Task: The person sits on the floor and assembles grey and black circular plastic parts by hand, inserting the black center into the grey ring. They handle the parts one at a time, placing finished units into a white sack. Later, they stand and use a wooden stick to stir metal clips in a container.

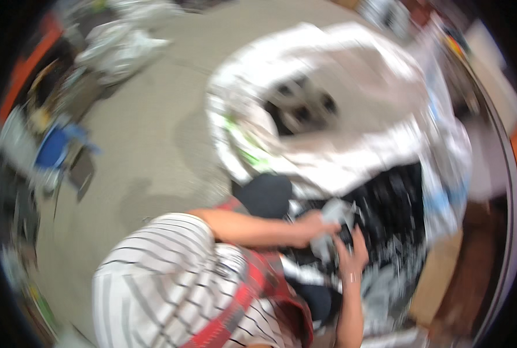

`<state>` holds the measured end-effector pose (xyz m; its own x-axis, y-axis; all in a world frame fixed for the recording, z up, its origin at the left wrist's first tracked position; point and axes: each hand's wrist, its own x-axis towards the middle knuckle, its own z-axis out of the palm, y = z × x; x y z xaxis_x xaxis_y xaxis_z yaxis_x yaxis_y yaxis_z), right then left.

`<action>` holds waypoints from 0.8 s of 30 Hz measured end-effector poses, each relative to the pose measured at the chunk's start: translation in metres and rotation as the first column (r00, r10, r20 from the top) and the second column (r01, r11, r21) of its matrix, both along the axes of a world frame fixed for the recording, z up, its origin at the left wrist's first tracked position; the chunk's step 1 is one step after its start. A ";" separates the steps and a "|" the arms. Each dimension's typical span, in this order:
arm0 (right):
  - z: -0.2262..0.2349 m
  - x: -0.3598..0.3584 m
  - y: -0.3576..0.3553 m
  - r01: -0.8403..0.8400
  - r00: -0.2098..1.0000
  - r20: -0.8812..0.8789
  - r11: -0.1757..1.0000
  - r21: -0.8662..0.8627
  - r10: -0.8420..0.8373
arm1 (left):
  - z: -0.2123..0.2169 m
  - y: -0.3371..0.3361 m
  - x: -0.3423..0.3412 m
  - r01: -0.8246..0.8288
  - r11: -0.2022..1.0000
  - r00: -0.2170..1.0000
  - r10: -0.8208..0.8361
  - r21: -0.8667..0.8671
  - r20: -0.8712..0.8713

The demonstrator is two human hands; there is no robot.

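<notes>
Motion blur softens much of the view. My left hand [315, 228] reaches across from the left, its fingers closed on a crumpled grey translucent plastic piece [338, 211], perhaps a bag; its exact kind is unclear. Close beside it, my right hand [353, 255] points upward with thumb and finger apart. Something dark shows between those fingers, but I cannot tell whether it is held or lies behind. Below both hands spreads a black sheet or bag [394, 200], with many grey translucent pieces [383, 290] heaped at its near side.
Beyond my hands stands a large open white woven sack [235, 98], with blurred grey and black round parts [302, 107] inside. Cardboard [438, 278] stands at the right. On the concrete floor [154, 116], a white bag [116, 52] and a blue container [51, 148] lie to the left.
</notes>
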<state>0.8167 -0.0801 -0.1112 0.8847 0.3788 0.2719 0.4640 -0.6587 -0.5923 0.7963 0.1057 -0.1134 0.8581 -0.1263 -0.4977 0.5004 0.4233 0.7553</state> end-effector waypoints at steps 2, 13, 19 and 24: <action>0.005 -0.009 0.001 0.028 0.979 -0.201 0.994 0.109 -0.005 | -0.002 -0.005 0.001 0.062 0.969 0.986 -0.097 0.239 0.137; 0.053 -0.034 0.026 -0.140 0.988 0.025 0.948 -0.286 0.153 | -0.011 0.014 -0.011 0.109 0.936 0.858 -0.258 0.334 0.443; 0.048 -0.047 0.005 -0.314 0.871 0.224 0.847 -0.430 0.436 | 0.021 0.032 -0.022 0.374 0.925 0.876 -0.375 0.063 0.305; 0.055 -0.041 0.011 -0.195 0.967 0.122 0.960 -0.198 0.222 | 0.013 0.006 -0.023 0.238 0.969 0.897 -0.194 -0.064 0.398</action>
